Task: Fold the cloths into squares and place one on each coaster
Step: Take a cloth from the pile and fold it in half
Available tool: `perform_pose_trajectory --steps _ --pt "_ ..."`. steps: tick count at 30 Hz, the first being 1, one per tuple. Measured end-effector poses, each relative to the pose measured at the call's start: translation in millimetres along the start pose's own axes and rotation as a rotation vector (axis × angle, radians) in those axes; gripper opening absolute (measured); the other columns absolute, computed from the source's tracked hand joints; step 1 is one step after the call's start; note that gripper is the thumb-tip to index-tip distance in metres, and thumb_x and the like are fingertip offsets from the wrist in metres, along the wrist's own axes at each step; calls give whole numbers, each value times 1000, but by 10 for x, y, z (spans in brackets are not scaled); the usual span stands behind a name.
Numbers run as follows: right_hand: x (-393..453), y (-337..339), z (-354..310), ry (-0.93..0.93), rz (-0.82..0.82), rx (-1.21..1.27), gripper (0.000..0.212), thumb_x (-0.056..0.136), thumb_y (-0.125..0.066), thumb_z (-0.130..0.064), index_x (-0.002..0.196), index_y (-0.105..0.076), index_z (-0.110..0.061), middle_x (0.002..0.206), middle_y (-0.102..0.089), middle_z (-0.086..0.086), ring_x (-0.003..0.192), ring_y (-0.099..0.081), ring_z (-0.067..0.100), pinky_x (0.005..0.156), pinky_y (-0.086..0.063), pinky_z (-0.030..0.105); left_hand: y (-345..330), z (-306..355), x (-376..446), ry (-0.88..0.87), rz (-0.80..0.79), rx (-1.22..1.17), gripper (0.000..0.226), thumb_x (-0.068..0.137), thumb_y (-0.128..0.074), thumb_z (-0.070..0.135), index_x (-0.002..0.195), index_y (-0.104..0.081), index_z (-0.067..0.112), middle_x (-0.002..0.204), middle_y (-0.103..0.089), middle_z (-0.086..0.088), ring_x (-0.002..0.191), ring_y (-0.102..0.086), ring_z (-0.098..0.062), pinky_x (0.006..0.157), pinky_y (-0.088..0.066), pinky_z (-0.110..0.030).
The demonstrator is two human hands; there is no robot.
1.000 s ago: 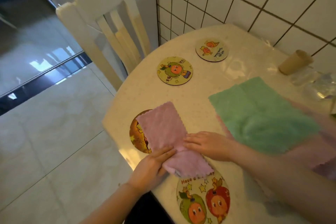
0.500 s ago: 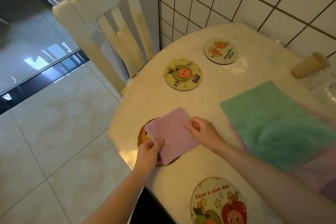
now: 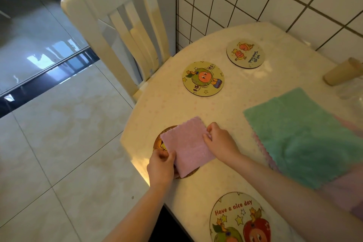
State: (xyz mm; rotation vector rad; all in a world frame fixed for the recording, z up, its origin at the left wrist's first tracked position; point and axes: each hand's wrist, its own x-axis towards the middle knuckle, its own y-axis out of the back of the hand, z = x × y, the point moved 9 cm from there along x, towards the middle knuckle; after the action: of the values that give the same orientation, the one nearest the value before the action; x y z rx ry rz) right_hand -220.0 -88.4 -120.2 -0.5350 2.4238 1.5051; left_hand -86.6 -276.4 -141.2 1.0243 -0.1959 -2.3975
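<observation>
Pink folded cloth (image 3: 187, 148) sits on the near-left coaster (image 3: 160, 144) at the bench (image 3: 225, 102) edge; my left hand (image 3: 161, 167) and right hand (image 3: 221, 141) each pinch one of its edges.

Soft daylight from left; floor (image 3: 59, 139) glare; wide-angle edge bending; right edge blurred.

near coaster (image 3: 238, 220) reads "Have a nice day", other coasters' writing illegible

Folded pink cloth (image 3: 187, 148) lies on coaster (image 3: 158, 143) near table (image 3: 225, 102) left edge; left hand (image 3: 161, 169) and right hand (image 3: 220, 141) pinch its sides. Green cloth (image 3: 306, 139) at right edge.
</observation>
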Motion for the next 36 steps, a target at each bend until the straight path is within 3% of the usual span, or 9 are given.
perform_pose_trajectory --steps 3,7,11,20,23,27,30,33,36 --pt "33 104 -189 77 30 -136 26 93 -49 -24 116 -41 -15 111 -57 4 91 -58 25 67 -43 32 81 67 -48 -71 66 187 17 85 -65 26 90 -49 19 78 -65 -3 64 -66 -21 61 -58 -41" --pt "185 111 -490 291 -25 -154 49 90 -47 -10 137 -35 -15 136 -39 3 117 -42 22 93 -43 35 30 142 -122 -149 58 344 24 81 -65 28 97 -47 21 79 -61 5 73 -60 -14 66 -55 -38" --pt "288 -18 -718 461 -161 -300 73 80 -43 10 144 -28 -22 143 -35 -2 126 -29 23 99 -39 34 -83 130 -151 -133 9 444 26 80 -68 29 88 -50 12 77 -59 1 67 -57 -15 55 -47 -29" --pt "425 -196 -744 456 -304 -559 45 79 -50 -9 122 -41 -18 119 -46 9 109 -37 28 86 -36 37 -143 4 -112 -20 -29 415 23 75 -69 27 81 -61 7 75 -65 -6 60 -57 -14 46 -40 -21" --pt "440 -153 -741 445 -285 -597 41 78 -48 -14 119 -46 -13 118 -44 13 109 -37 31 87 -37 39 -173 -13 -130 24 -95 341 17 74 -69 25 80 -65 10 73 -68 -4 62 -58 -13 50 -44 -23" --pt "434 -51 -675 388 -302 -393 31 82 -48 -18 112 -47 -12 117 -41 12 110 -38 30 89 -38 39 -198 50 -195 27 -190 176 15 77 -69 18 89 -67 8 80 -68 -5 68 -58 -13 60 -47 -24" --pt "399 73 -581 291 -351 -3 14 82 -49 -17 95 -44 -17 100 -53 8 91 -50 24 71 -43 34 -201 140 -295 5 -308 56 21 76 -70 15 95 -65 9 91 -68 -11 76 -62 -17 70 -53 -30" --pt "341 271 -496 192 -373 297 24 78 -55 -13 100 -44 -17 85 -57 7 72 -52 18 59 -41 30 -105 196 -317 11 -360 -16 41 67 -73 24 104 -63 11 107 -65 -19 96 -65 -30 89 -54 -48" --pt "307 477 -442 172 -370 423 28 79 -58 -6 107 -54 -11 85 -58 6 70 -55 15 62 -45 27 -14 337 -259 9 -356 -103 29 82 -68 11 109 -59 8 106 -64 -18 96 -66 -27 83 -58 -43"
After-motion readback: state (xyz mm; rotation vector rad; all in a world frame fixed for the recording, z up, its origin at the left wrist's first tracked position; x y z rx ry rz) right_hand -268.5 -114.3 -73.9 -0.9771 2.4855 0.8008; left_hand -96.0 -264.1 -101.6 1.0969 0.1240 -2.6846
